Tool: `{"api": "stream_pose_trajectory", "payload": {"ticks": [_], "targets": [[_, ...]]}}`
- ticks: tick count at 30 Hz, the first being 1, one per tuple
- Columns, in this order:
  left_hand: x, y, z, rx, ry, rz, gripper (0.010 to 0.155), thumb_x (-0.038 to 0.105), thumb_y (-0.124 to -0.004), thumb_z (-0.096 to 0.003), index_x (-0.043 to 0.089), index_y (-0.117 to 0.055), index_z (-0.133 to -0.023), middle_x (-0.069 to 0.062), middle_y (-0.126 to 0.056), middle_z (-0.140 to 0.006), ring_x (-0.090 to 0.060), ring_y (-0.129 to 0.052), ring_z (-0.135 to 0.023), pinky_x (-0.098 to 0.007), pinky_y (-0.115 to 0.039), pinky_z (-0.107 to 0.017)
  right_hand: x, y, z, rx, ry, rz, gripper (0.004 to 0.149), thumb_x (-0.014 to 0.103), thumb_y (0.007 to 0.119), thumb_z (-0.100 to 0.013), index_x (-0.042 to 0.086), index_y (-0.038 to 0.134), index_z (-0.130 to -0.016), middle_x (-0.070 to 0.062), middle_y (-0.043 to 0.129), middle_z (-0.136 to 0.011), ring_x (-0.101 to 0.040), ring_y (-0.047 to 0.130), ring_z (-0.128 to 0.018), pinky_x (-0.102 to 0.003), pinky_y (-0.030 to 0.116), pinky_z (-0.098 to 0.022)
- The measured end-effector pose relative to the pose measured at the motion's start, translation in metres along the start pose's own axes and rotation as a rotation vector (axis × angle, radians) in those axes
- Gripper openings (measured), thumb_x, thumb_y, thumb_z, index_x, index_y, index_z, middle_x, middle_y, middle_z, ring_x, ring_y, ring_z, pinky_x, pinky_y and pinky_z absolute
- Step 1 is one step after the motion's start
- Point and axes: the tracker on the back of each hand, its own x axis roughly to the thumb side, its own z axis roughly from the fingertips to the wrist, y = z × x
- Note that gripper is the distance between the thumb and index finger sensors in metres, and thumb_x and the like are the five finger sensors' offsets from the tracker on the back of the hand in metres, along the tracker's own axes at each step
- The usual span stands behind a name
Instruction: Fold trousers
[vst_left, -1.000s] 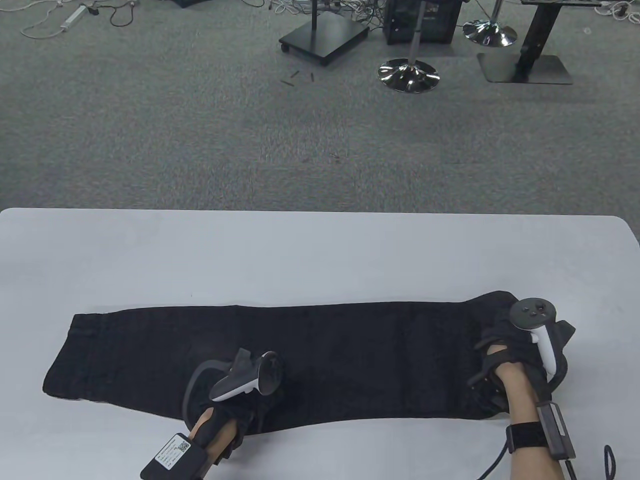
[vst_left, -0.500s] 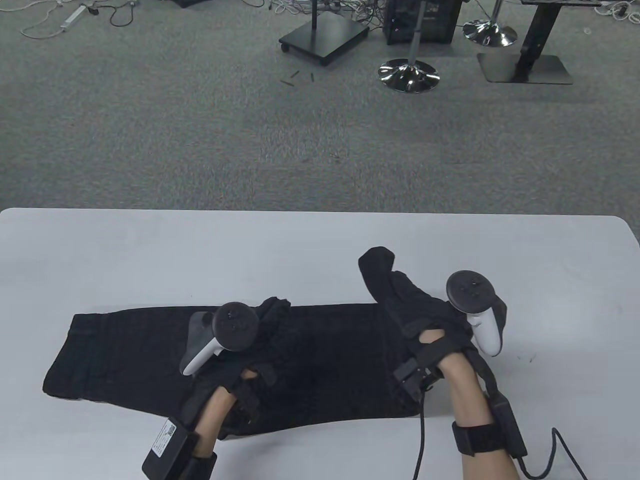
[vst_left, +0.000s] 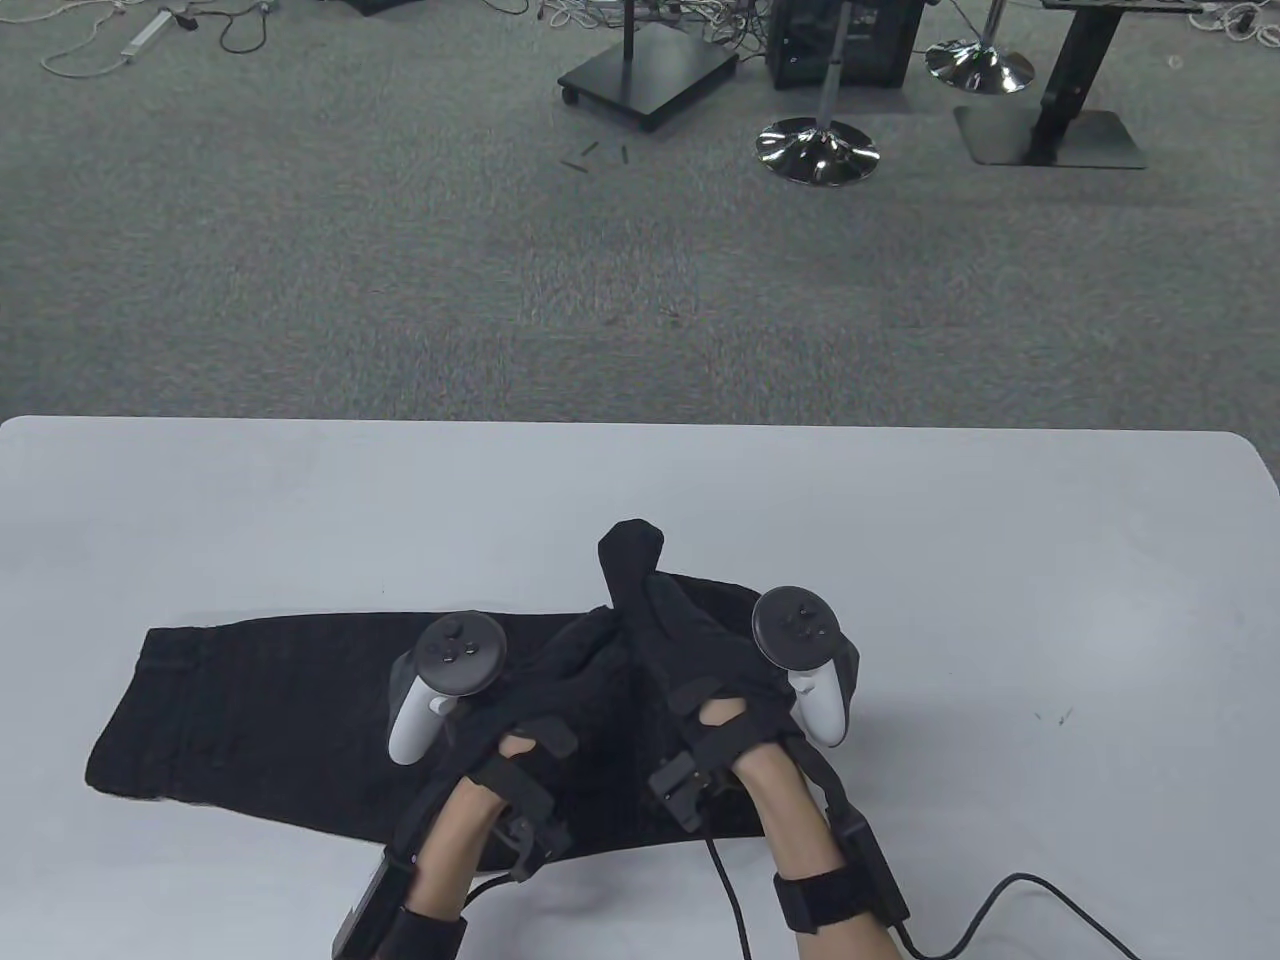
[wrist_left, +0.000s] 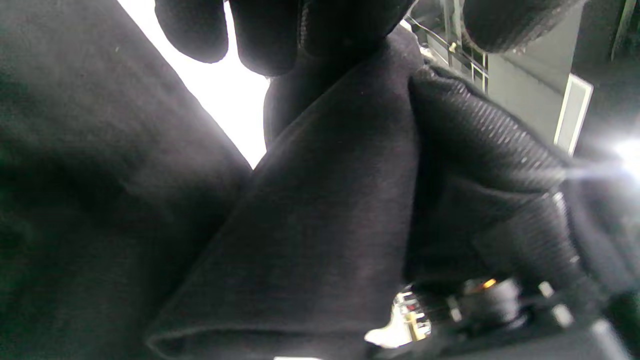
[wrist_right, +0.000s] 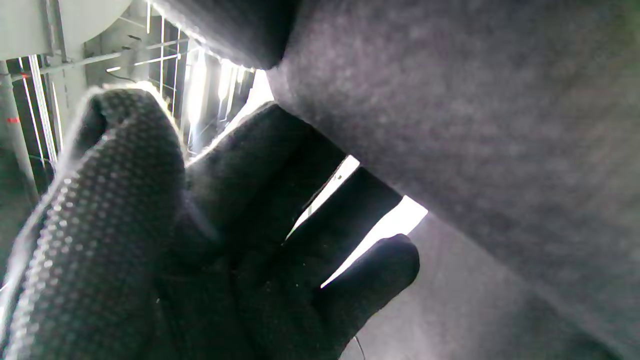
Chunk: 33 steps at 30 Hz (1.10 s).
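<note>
While the long black fabric trousers (vst_left: 270, 720) lay lengthwise on the pale grey surface (vst_left: 900, 520), your right hand (vst_left: 720, 690) and left hand (vst_left: 520, 720) gripped their lifted end mid-fold; folding remained unfinished.

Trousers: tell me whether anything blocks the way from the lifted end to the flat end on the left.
Nothing visible does. Both the right hand and the left hand hold the raised end of the trousers over the middle; the flat part toward the left lies bare, and the table around it carries nothing else.
</note>
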Motion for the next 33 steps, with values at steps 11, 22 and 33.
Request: {"api": "stream_pose_trajectory", "payload": {"ticks": [11,22,33], "targets": [[-0.027,-0.003,-0.008,-0.023,-0.004,0.181,0.077,0.065,-0.066,-0.0598,0.025,-0.037,-0.119,-0.001,-0.046,-0.121,-0.028,-0.072,-0.111,-0.055,-0.059,-0.084,-0.015,-0.002,-0.005,0.16,0.006,-0.111,0.053,0.03,0.067,-0.054,0.022,0.049,-0.104,-0.012,0.067,-0.102,-0.038,0.08,-0.088,-0.06,0.065,-0.066],[-0.035,-0.005,-0.007,-0.039,0.006,0.266,0.083,0.065,-0.072,-0.0581,0.023,-0.035,-0.119,-0.002,-0.049,-0.119,-0.027,-0.075,-0.108,-0.055,-0.06,-0.083,-0.01,0.003,-0.001,0.26,-0.034,-0.163,0.052,0.032,0.065,-0.055,0.021,0.05,-0.104,-0.014,0.059,-0.106,-0.04,0.076,-0.091,-0.061,0.063,-0.067],[-0.04,-0.003,-0.009,-0.015,0.03,0.226,0.063,0.041,-0.083,-0.0608,0.022,-0.055,-0.114,-0.002,-0.069,-0.109,-0.021,-0.094,-0.089,-0.049,-0.074,-0.077,-0.027,-0.01,-0.003,0.168,0.095,-0.172,0.054,0.036,0.064,-0.056,0.022,0.046,-0.105,-0.011,0.059,-0.107,-0.038,0.075,-0.091,-0.059,0.062,-0.068]]}}
